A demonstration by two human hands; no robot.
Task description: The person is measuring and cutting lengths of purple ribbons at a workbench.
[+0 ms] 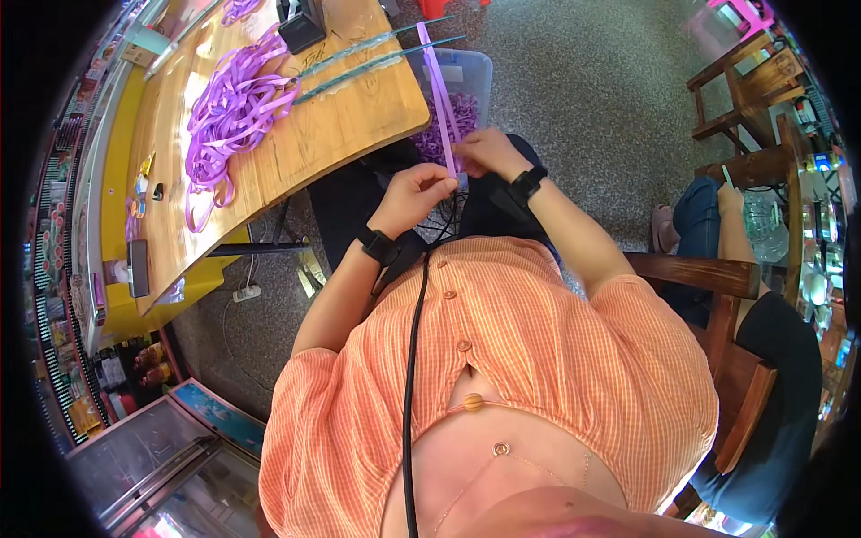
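Purple ribbon — stretched away (slightly left)

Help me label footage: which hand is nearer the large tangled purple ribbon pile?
Left. The left hand is right of the pile, lower in view; the right hand is farther right.

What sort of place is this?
Probably a small shop: packed shelves line the left, a glass-topped case stands near them, and purple ribbon is piled on a wooden table.

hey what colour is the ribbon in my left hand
The ribbon is light purple; it shows best in the head view.
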